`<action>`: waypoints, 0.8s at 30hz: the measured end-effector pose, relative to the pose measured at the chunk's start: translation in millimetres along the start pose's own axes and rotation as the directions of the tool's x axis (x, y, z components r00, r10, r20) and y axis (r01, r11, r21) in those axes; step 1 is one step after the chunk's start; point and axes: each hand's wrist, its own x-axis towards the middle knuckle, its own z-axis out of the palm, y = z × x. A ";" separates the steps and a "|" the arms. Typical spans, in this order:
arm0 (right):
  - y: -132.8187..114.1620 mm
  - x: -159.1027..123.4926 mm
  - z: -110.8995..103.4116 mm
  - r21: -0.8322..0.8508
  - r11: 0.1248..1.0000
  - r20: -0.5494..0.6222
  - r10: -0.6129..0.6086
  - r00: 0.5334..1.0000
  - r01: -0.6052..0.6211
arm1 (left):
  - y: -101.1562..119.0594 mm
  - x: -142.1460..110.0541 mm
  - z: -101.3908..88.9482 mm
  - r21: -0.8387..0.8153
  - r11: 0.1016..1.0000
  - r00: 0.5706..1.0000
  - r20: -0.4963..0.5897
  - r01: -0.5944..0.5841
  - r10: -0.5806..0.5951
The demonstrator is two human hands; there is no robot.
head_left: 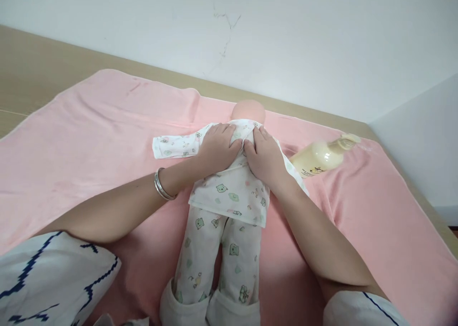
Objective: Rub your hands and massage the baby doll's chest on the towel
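Observation:
A baby doll (pixel 248 110) lies along the middle of the view, its head at the far end. It is dressed in a white printed top (pixel 232 190) and matching printed trousers (pixel 238 249) with turned-up cuffs. My left hand (pixel 218 147) rests flat on the left side of the doll's upper body, fingers stretched out, with a silver bangle on the wrist. Across from it, my right hand (pixel 265 157) lies flat on the right side of the chest, fingers extended. Both thumbs nearly meet at the middle. One sleeve (pixel 175 146) stretches out to the left.
A pale yellow pump bottle (pixel 318 157) lies tilted on its side to the right of the doll. Beneath everything spreads a pink blanket (pixel 89 140) on a wooden surface (pixel 32 73). A white wall (pixel 143 21) stands behind. Something pale shows at the bottom edge.

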 end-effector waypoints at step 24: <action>-22.2 -31.3 -18.7 -0.215 0.968 0.057 -0.119 0.991 0.129 | -7.3 14.1 -18.8 0.064 0.989 0.979 0.163 -0.133 0.121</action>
